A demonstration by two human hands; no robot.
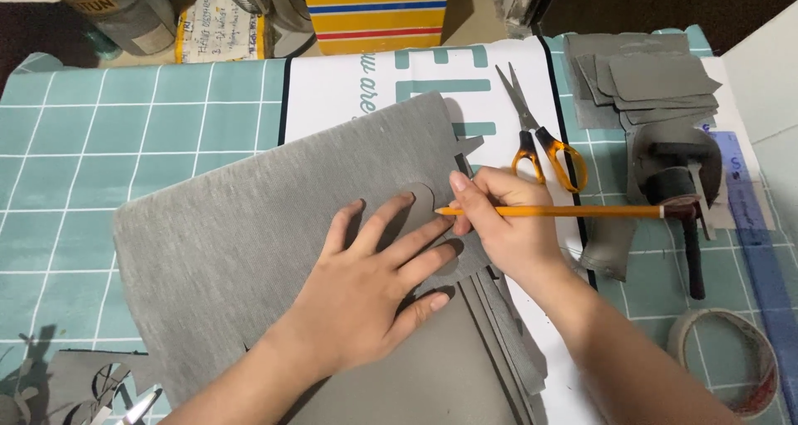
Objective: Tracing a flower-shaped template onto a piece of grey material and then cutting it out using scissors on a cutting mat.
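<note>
Left hand [366,288] spread flat on ribbed grey fabric [241,250], right hand [507,221] pinching an orange pencil [557,211]

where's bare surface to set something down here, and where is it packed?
Free: the teal checked cloth left of and above the grey fabric sheet; a smaller bare strip between the scissors and the stack of grey cut pieces. Crowded: centre, under the left hand and right hand with pencil; right edge, with tape roll and ruler.

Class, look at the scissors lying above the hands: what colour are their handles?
The scissors have orange and yellow handles with black near the pivot, seen in the head view.
</note>
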